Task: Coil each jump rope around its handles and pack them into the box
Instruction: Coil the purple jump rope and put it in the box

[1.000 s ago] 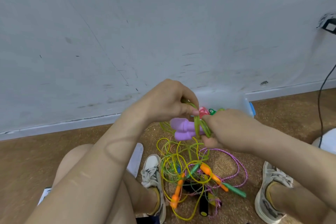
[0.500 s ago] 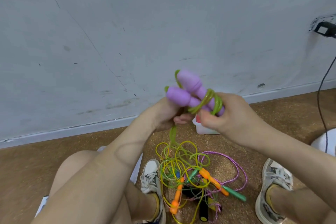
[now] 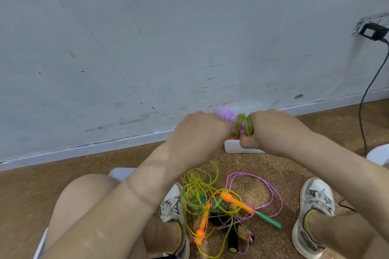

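A jump rope with purple handles (image 3: 226, 114) and a green cord (image 3: 244, 125) coiled round them is held up between both hands. My left hand (image 3: 200, 130) grips the handles' left part; my right hand (image 3: 267, 130) pinches the green coils. Behind and below my right hand stands the translucent white box (image 3: 231, 147), mostly hidden, with something red inside. On the floor between my feet lies a tangle of ropes (image 3: 212, 200): yellow-green cord, orange handles (image 3: 235, 201), a green handle (image 3: 268, 219), a pink braided rope (image 3: 271, 191), a black handle (image 3: 233, 241).
I sit on a brown cork-like floor (image 3: 63, 174) facing a grey wall (image 3: 168, 38). My shoes (image 3: 313, 202) flank the tangle. A black cable (image 3: 366, 94) hangs from a socket at right. A white lid (image 3: 121, 172) lies by my left knee.
The purple handles have come down from their raised tilt and lie level. My left hand has moved up onto them, and the loose green cord that trailed to the floor is gone from view.
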`<action>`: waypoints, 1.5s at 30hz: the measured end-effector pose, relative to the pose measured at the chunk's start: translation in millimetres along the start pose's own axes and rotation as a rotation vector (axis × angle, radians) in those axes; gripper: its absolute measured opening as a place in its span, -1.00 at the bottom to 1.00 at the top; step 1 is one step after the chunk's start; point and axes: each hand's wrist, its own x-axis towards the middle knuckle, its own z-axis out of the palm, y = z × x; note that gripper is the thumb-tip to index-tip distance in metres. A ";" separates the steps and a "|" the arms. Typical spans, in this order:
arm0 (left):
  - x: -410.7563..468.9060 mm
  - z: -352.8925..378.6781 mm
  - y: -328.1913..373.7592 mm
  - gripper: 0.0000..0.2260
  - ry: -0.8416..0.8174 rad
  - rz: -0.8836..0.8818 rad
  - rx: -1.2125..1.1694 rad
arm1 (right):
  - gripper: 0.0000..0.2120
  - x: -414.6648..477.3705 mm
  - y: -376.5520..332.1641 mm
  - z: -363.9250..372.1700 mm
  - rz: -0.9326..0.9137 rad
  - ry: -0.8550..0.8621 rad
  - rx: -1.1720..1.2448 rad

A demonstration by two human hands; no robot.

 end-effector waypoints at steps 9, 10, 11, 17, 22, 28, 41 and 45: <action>3.8 -5.8 -24.4 -0.58 -0.053 0.105 -0.312 | -0.61 -25.4 -11.1 -22.6 -0.258 -0.198 -0.282; 4.8 -4.2 -21.3 -0.56 -0.104 0.114 -0.323 | -0.60 -27.9 -11.7 -23.2 -0.286 -0.220 -0.293; 5.4 -3.3 -18.1 -0.56 -0.160 0.115 -0.358 | -0.59 -29.2 -12.5 -23.0 -0.312 -0.263 -0.282; 8.3 -13.9 -29.4 -0.82 -0.410 -0.106 -1.314 | -0.70 -26.6 2.6 -27.0 -0.381 -0.570 0.530; 19.4 24.3 -22.3 -0.83 -0.255 -0.592 -1.841 | -0.74 -24.1 9.6 -35.8 -0.302 -0.471 1.018; 18.5 18.3 12.9 -0.78 -0.022 -0.594 -1.703 | -0.76 -12.8 3.4 -27.4 -0.006 -0.327 1.293; 2.4 -6.4 26.0 -0.79 -0.105 0.017 0.090 | -0.77 6.2 1.6 -1.8 0.083 -0.057 0.430; 3.8 -8.5 13.0 -0.87 0.006 0.081 -0.117 | -0.62 -0.2 -5.2 6.2 0.000 -0.141 0.141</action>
